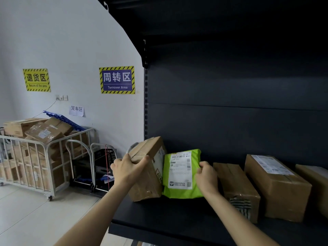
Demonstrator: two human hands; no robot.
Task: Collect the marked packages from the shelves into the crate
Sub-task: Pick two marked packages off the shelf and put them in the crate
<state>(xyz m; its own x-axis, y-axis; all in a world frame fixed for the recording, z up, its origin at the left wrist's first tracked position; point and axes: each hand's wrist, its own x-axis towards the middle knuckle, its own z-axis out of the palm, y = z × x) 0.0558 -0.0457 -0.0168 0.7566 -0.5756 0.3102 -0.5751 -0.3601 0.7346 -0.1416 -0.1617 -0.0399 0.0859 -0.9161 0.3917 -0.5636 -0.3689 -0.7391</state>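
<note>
The left hand (127,168) has its grip clamped over the upper near corner of a brown cardboard box (147,174), fingers curled across the taped top. This box is tilted and stands at the left end of the dark metal shelf (159,219). Against its right side a lime-green plastic mailer bag (181,176) with a white printed label stands upright on the shelf. The right hand (206,176) pinches the bag's right edge, its grip pressed together on the plastic.

Just right of that hand lies a long brown carton with striped tape (236,185) on its near end, so the hand sits squeezed between this carton and the bag. Next along is a bigger brown carton with a white label (276,187), then a 3rd brown carton (319,183) cut off by the frame edge. An upper shelf overhangs the row in deep shadow.

Left of the shelf, on the pale tiled floor, a black plastic crate (106,157) rests on a small tubular cart (95,167), near the shelf's end and lower than the left hand. Beside it stands a white metal cage trolley (35,157) piled with cardboard boxes, a blue plastic panel (65,121) slanting across the top. On the white wall hang 2 striped-border signs, a blue Turnover Area sign (117,80) and a yellow return-area sign (36,80), with a white paper note (76,110) below them.
</note>
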